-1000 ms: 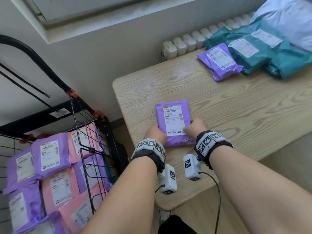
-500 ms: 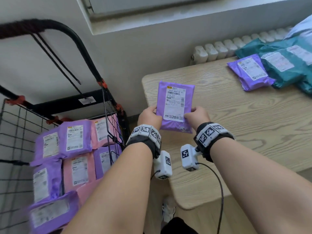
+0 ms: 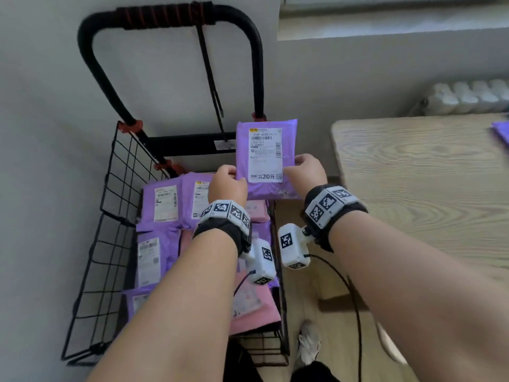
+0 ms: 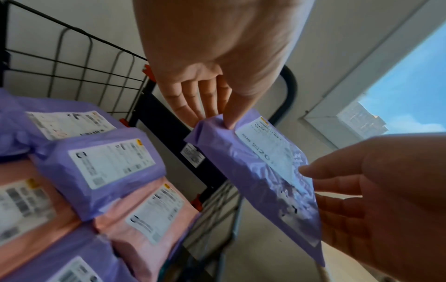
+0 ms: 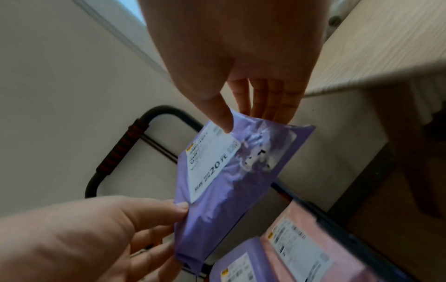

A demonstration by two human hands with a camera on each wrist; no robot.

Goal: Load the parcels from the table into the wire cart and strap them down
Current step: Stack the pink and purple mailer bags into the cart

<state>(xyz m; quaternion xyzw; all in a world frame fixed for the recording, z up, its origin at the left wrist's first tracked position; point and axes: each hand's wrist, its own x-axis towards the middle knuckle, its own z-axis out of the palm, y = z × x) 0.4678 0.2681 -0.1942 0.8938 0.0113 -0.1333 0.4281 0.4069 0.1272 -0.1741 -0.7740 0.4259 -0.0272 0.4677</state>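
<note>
Head view showed both hands holding one purple parcel (image 3: 268, 158) in the air above the back right part of the wire cart (image 3: 115, 216), label side up. The left hand (image 3: 227, 184) pinched the parcel's left edge and the right hand (image 3: 304, 172) pinched its right edge; each grip was clamped on the parcel, thumb on the labelled face and the other digits underneath, as both wrist views confirmed. The parcel touched neither the cart nor the wooden surface (image 3: 418, 172), which stood just to the right of the cart.

Inside the cart lay a stack of purple and pink parcels (image 3: 162, 208), labels upward, packed side by side and overlapping. The cart's black handle (image 3: 170, 16) rose behind them against the wall, with a dark strap (image 3: 210, 78) hanging down from its wrapped top bar. A sliver of another purple parcel (image 3: 501, 132) showed at the far right edge of the surface. A white radiator (image 3: 468, 97) sat against the wall behind the surface, and a light shoe (image 3: 309, 343) was on the floor beside the cart.
</note>
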